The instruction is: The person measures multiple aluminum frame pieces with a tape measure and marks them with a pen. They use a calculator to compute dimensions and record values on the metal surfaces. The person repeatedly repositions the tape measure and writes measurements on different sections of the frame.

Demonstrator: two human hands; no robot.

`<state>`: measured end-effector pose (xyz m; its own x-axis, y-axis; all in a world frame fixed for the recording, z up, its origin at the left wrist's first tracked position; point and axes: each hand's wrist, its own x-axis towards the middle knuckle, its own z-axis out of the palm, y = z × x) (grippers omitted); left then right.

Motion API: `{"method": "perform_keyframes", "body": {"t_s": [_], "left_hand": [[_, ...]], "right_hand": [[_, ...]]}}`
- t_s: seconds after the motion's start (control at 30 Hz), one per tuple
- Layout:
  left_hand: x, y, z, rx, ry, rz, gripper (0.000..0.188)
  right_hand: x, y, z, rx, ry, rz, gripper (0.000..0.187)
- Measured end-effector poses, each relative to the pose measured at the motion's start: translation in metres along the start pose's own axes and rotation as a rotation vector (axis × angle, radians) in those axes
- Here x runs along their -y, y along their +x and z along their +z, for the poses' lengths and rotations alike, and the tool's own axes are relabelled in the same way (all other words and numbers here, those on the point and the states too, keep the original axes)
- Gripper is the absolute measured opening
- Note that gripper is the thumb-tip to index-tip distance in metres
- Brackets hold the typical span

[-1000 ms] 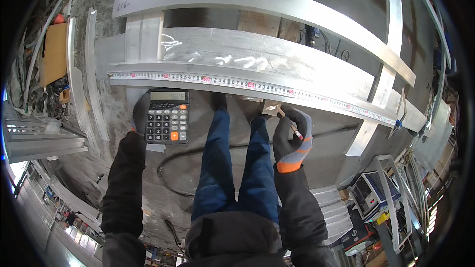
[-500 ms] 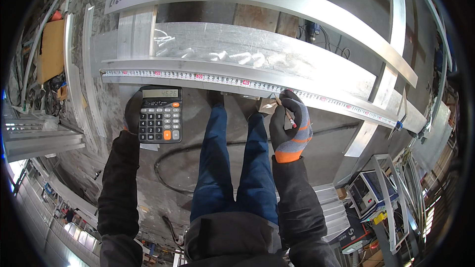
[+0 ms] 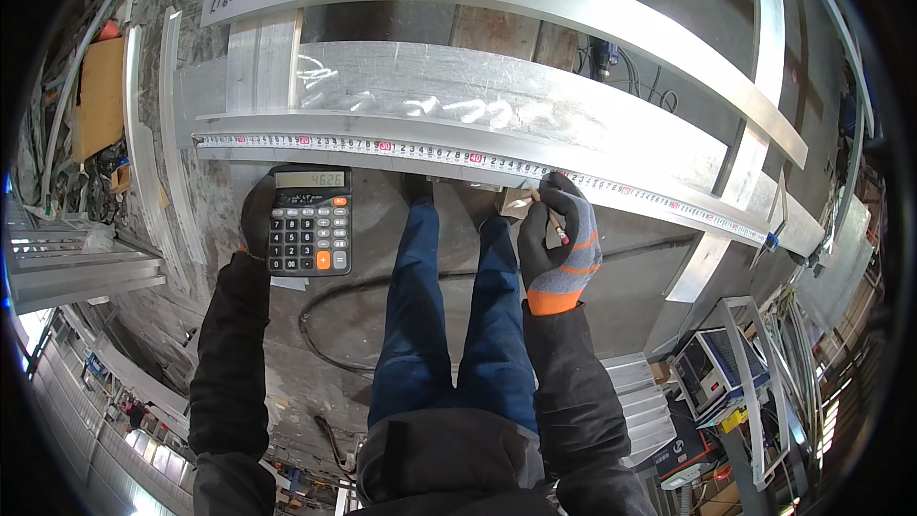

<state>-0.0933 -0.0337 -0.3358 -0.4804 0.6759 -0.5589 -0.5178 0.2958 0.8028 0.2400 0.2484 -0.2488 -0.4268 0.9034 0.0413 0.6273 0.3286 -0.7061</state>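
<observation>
A black calculator (image 3: pixel 310 222) with grey and orange keys is gripped along its left edge by my left hand (image 3: pixel 256 215) in a dark glove. My right hand (image 3: pixel 562 248), in a grey, black and orange work glove, is closed around a pencil (image 3: pixel 557 227). The fingers of that hand touch the near edge of a metal bar (image 3: pixel 287 124). Along this bar lies an extended tape measure (image 3: pixel 420 151), running from the left end toward a blue clip or hook (image 3: pixel 770 242) on the right.
Beyond the bar are a wide aluminium plate (image 3: pixel 401 76) and a curved-looking strip (image 3: pixel 611 14) with handwriting, both across metal supports (image 3: pixel 263 57). A dark cable (image 3: pixel 320 301) lies on the floor by my legs. A blue machine (image 3: pixel 712 377) stands at the right.
My right hand has shifted slightly left, and the pencil in it has tilted a little. The left hand and calculator stay in place.
</observation>
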Motion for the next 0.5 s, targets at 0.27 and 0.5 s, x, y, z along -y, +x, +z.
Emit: {"method": "perform_keyframes", "body": {"t_s": [0.27,0.5], "left_hand": [[-0.0032,-0.0020,0.0037,0.050,-0.115,0.006,0.042],[-0.0051,-0.0011,0.0064,0.060,-0.085,0.036,0.041]], "right_hand": [[0.0007,-0.0005,0.0028,-0.038,0.077,0.052,0.017],[0.0025,0.0021,0.0026,-0.046,0.086,0.008,0.018]]}}
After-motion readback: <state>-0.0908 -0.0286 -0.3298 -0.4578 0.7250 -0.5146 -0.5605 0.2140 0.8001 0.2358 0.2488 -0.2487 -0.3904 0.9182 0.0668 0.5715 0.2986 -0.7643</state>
